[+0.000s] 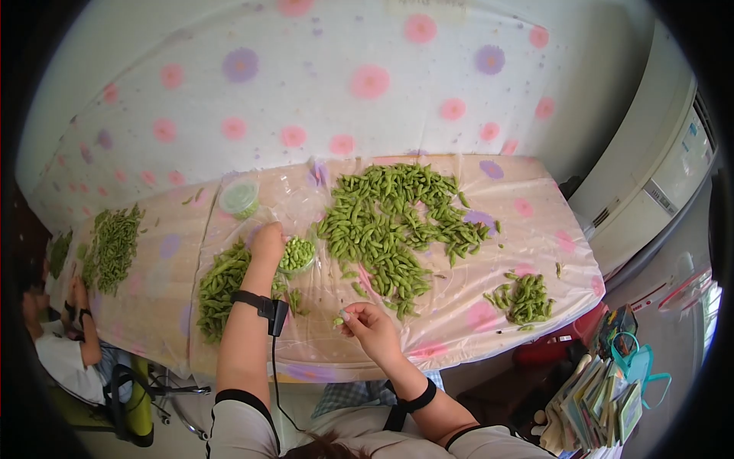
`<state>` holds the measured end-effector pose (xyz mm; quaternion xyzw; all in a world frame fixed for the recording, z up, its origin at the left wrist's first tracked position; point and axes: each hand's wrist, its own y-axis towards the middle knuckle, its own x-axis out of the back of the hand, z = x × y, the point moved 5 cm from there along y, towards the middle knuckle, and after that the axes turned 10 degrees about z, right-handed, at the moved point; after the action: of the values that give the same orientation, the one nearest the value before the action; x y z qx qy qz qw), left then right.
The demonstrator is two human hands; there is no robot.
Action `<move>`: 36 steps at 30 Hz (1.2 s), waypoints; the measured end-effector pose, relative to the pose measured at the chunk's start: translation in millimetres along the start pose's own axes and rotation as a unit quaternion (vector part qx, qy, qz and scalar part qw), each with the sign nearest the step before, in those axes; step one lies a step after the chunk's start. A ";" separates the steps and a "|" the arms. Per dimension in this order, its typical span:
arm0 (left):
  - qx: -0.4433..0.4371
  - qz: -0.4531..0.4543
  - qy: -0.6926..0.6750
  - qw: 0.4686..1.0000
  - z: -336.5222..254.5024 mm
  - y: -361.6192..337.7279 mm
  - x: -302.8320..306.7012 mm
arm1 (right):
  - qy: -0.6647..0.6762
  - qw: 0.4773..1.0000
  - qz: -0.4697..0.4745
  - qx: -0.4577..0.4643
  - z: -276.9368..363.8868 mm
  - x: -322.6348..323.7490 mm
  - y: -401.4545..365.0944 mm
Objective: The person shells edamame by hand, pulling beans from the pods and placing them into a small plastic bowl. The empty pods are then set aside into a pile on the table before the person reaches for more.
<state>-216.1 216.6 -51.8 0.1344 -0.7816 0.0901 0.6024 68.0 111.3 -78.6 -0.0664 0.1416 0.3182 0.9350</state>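
"pods where?"

"main heap at centre, far side of the right hand; second heap left, beside the left forearm. tub of green beans between the two heaps."

"hands?"

"right pinches a small green piece between thumb and fingertips, low over the table cover; pod or bean, cannot tell. left hand at the tub's left side; fingers partly hidden, grip cannot be told."

"handling?"

"light, i judge. hull bends, beans inside firmer; skin may slip if damp. best held near one end, gently, as hard pressure could bruise a bean."
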 end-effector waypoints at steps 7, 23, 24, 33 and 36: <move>-0.048 0.025 0.090 0.994 -4.9 -5.8 3.8 | 0.008 1.000 0.011 -0.009 7.5 -9.9 -0.5; -0.126 0.058 0.158 0.978 -12.6 -23.7 9.3 | -0.040 0.998 0.042 -0.009 -1.9 -18.4 -5.1; -0.125 0.055 0.157 0.978 -14.4 -23.7 9.8 | -0.040 0.998 0.038 -0.010 -5.5 -18.1 -4.3; 0.051 0.054 0.083 0.994 9.8 -16.6 -0.9 | -0.030 0.999 0.036 -0.006 -9.2 -20.2 -3.8; 0.023 -0.016 0.067 0.997 8.9 -15.9 -0.5 | -0.027 0.999 0.043 -0.002 -9.9 -17.6 -3.5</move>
<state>-219.0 198.8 -55.0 0.1540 -0.7348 0.1071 0.6518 54.6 96.2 -82.5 -0.0538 0.1181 0.3597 0.9240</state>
